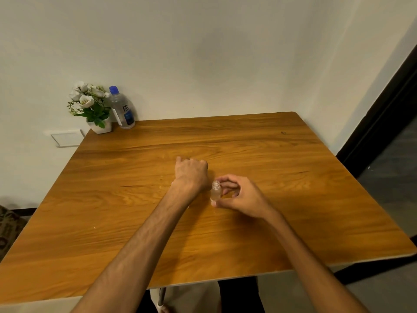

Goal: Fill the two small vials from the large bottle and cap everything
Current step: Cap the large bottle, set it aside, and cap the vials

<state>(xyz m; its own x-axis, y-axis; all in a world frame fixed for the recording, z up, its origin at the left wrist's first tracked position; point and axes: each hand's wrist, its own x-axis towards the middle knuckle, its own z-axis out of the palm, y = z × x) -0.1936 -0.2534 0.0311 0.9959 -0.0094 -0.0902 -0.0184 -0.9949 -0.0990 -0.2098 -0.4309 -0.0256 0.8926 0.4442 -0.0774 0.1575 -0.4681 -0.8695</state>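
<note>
Two bare forearms reach up from the bottom of the frame over a wooden table (293, 222) with a warm, glossy grain. Just right of centre, the right hand (242, 197) has its fingers curled loosely around a small clear vial (216, 190). The thumb sits near the vial's base; whether the fingers actually touch it is hard to tell. The vial stands upright, long axis vertical, its mouth open and uncapped, with what looks like clear liquid inside.

Just left of it and slightly farther up the frame, the left hand (191, 171) is curled with its knuckles upward; whether it holds anything underneath cannot be seen. The two hands are close together, with the vial between them. A second vial is not visible.

Far off in the upper left of the frame, against the pale wall, stands a large clear plastic bottle (121, 108) with a blue cap on, beside a small white pot of white artificial flowers (90, 102). It is well apart from both hands and probably nearer the left.
</note>
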